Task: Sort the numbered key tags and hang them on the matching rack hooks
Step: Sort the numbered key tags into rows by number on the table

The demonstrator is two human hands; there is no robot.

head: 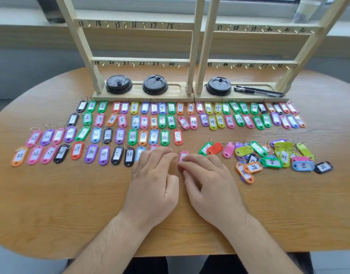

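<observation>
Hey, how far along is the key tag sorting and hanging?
Sorted so far: four rows of tags on the table. In hand: the right hand pinches a pink tag at the front row's end. Remaining: the mixed pile, and all hanging; visible rack hooks are bare.

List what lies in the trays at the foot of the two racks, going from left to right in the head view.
Left black lid → middle black lid → right black lid → black pens.
</observation>
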